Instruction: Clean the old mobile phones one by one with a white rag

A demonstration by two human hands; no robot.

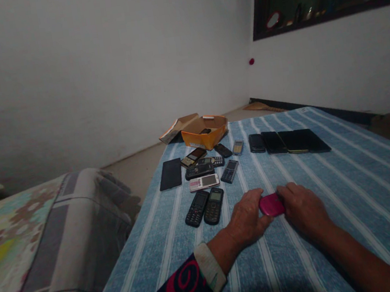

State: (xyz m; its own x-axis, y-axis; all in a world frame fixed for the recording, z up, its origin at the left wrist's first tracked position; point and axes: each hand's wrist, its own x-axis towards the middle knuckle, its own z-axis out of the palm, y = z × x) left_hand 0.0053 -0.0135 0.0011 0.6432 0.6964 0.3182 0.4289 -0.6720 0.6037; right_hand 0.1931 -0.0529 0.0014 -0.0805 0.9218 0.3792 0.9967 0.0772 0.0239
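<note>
A pink mobile phone (272, 205) with rounded corners is held between my two hands, low over the striped cloth. My left hand (250, 216) grips its left end, fingers on the far edge and thumb on the near side. At its right end my right hand (302, 209) is closed on it, fingers curled. Left of my hands, two dark keypad phones (197, 208) lie side by side. Just beyond are a white and pink phone (204, 182), a grey keypad phone (229, 171) and a black phone (199, 171). My fingers partly cover the pink phone.
An orange cardboard box (205, 137) with its lid (179, 128) stands at the far end, a dark phone inside. A black tablet-like slab (170, 174) lies left. Several dark touchscreen devices (273, 142) form a row at right. A covered bed or couch (82, 220) is at left.
</note>
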